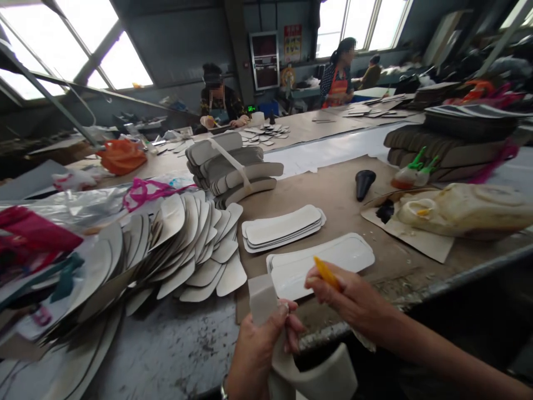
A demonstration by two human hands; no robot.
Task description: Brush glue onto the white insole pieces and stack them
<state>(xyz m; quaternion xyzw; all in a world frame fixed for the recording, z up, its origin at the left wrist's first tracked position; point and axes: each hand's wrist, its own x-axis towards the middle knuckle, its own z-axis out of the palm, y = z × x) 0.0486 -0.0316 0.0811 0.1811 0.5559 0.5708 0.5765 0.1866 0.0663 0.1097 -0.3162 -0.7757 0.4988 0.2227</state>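
Note:
My left hand (264,339) is closed around a pale, bendable strip (263,297). Its upper end sticks up past my thumb, and a curled pale piece (331,372) hangs below; whether the two are one piece I cannot tell. My right hand (353,303) grips a short yellow-orange tool (327,273), whose kind is unclear and whose lower part is hidden in the fingers. Just behind both hands lies a flat white shaped panel (345,255) with rounded ends. Beyond it rests a small stack of similar panels (283,226).
Many loose panels (195,244) fan out at left. Behind them stands a tied bundle (233,164). To the right are a black tapered object (365,183), green-tipped bottles (412,172) and a yellowed plastic jug (470,208). Several people work farther back. The table edge (416,297) runs under my right arm.

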